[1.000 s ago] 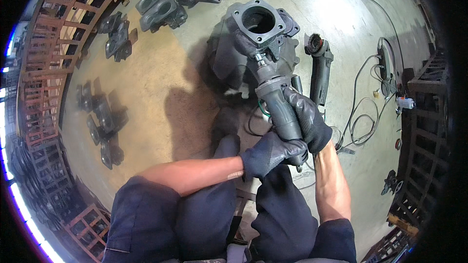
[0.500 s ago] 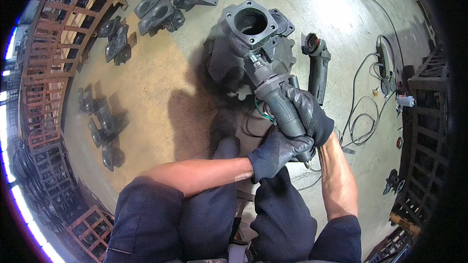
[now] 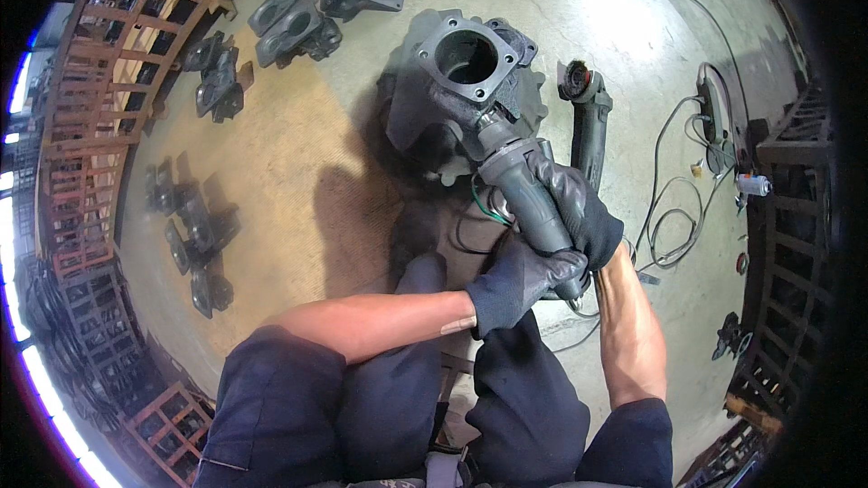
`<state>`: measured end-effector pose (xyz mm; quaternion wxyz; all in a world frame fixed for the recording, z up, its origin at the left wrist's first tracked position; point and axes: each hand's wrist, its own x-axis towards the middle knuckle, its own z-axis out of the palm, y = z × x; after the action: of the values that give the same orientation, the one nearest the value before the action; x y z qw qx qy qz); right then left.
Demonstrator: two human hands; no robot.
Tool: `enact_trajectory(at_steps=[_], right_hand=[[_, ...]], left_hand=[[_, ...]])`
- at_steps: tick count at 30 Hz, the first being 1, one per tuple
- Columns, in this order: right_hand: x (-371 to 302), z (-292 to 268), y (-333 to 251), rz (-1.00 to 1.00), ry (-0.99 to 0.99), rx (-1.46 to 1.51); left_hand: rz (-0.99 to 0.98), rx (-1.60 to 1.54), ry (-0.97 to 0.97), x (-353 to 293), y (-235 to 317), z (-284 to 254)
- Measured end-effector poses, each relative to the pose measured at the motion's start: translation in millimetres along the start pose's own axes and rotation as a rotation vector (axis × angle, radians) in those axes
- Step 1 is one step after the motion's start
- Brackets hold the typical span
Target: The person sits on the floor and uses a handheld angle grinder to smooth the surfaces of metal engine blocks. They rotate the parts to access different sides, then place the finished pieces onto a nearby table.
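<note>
Two-handed grip on the power tool, tip at the casting.
We hold the dark power tool (image 3: pixel 529 199) in both gloved hands: our left hand (image 3: pixel 529 282) is closed around its rear end, and our right hand (image 3: pixel 579 210) is wrapped over the right side of its body, ahead of the left. The tool is tilted, its nose directed up and leftward at the large grey casting (image 3: pixel 420 117), just below the square, four-holed flange (image 3: pixel 488 81) around the open bore. We cannot tell whether the tip touches the metal. The casting is on the floor (image 3: pixel 633 27), ahead of our knees. To its right lies an angle grinder (image 3: pixel 592 122); farther right we see a power strip (image 3: pixel 712 117) and coiled cord (image 3: pixel 665 264).
</note>
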<state>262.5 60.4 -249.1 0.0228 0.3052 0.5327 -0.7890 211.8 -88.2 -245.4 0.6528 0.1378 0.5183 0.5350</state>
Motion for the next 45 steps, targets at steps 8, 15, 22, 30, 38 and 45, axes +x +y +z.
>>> enact_trajectory(at_steps=[8,15,22,30,38,45], right_hand=[[-11.4,-12.4,17.7,-0.015,-0.013,0.098],[-23.5,-24.0,14.5,0.129,-0.050,0.075],[-28.6,-29.4,6.7,-0.037,-0.111,-0.235],[-23.9,-10.7,-30.9,0.129,-0.036,-0.370],[-16.9,-7.8,-32.0,0.127,-0.021,-0.439],[-16.8,7.0,-23.7,0.029,0.005,-0.331]], left_hand=[[-0.068,0.026,-0.051,-1.9,-4.6,5.9],[-0.120,-0.038,-0.192,-4.5,-2.7,14.9],[0.250,1.169,-0.033,-13.1,98.5,-41.4],[0.446,1.589,0.649,88.7,192.0,-151.8],[0.487,1.706,0.256,123.4,229.4,-151.1],[0.456,1.788,0.191,130.1,233.1,-158.5]])
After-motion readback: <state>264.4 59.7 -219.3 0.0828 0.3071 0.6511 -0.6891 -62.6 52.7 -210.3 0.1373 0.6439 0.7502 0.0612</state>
